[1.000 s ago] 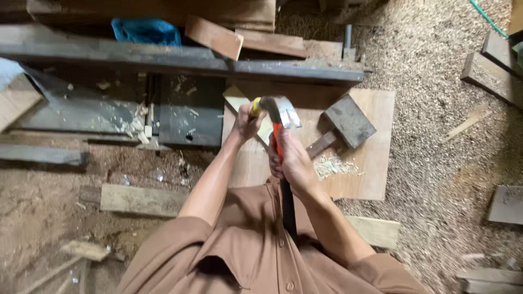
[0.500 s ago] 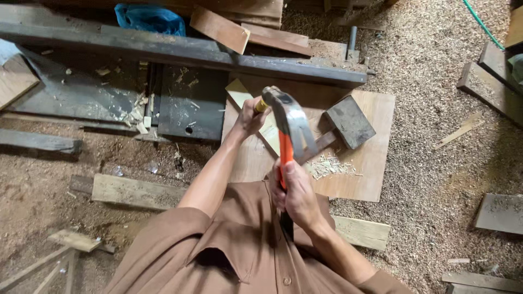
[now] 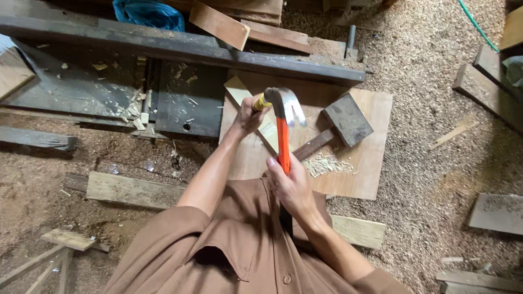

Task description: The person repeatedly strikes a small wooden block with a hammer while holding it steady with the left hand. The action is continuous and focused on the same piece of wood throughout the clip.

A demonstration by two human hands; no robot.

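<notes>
far left of the hands: a short offcut stake (image 3: pixel 70 238) lies on the sawdust floor (image 3: pixel 436 163), with a grey plank (image 3: pixel 37 139) higher up, both well apart from the left hand.
up-left of the left hand: a crumpled blue plastic bag (image 3: pixel 148 13) sits behind the long dark beam (image 3: pixel 180 48); no label shows on it.
below-left of the left hand: a pale flat board (image 3: pixel 131 189) lies beside the forearm.
left hand (image 3: pixel 249 115): arm stretched forward from a brown sleeve, fingers wrapped shut around a yellow-handled chisel (image 3: pixel 262 102), which stands under the hammer head.
wood piece (image 3: pixel 256 111): a pale angled block lying under the left hand on the plywood sheet (image 3: pixel 370 163).
claw hammer (image 3: pixel 283 125): steel head just above and right of the left hand, touching or just over the chisel's top end; i cannot tell which. its orange handle runs down to the right hand.
right hand (image 3: pixel 291 185): wrist bent upward, fingers clenched on the orange handle, close to the brown shirt (image 3: pixel 239 245).
right of both hands: a dark wooden mallet (image 3: pixel 340 125) rests on the plywood, handle pointing toward the right hand, pale shavings (image 3: pixel 327 163) beside it.
far right of the hands: grey board offcuts (image 3: pixel 498 213) lie on the sawdust, and a green hose (image 3: pixel 474 24) crosses the top corner.
</notes>
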